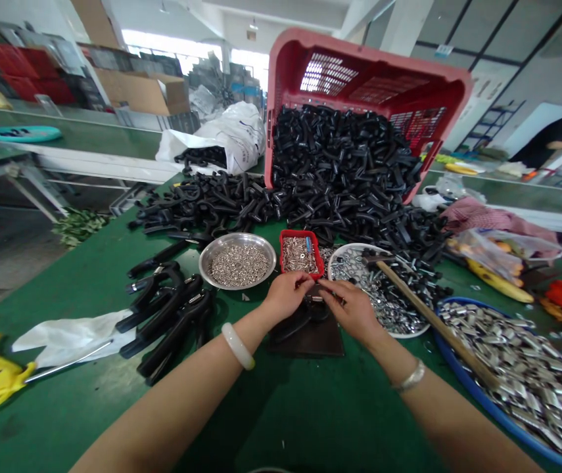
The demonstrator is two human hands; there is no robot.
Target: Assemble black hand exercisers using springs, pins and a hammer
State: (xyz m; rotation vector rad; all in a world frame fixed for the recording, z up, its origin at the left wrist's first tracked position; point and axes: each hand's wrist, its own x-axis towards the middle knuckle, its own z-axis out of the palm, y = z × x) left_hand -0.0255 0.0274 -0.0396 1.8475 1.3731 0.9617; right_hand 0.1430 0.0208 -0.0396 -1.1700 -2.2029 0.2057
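Observation:
My left hand (285, 295) and my right hand (352, 312) meet over a black plastic handle (305, 315), and both sets of fingers grip its upper end, where a small metal part shows. The handle lies on a dark rubber pad (307, 338). Just beyond my fingers stands a small red tray (302, 255) of tiny metal parts. A steel bowl (237, 277) of small silver pieces sits left of it. To the right, a white plate (354, 253) holds metal parts and black pieces. Several assembled black hand grips (172, 325) lie left of my left hand.
A tipped red crate (364, 79) spills a large heap of black plastic handles (344, 164) across the green bench (281, 427). A wood-handled hammer (433, 322) rests on a blue tray (507, 381) of silver parts. Bananas, a yellow-handled tool and a person stand around the bench.

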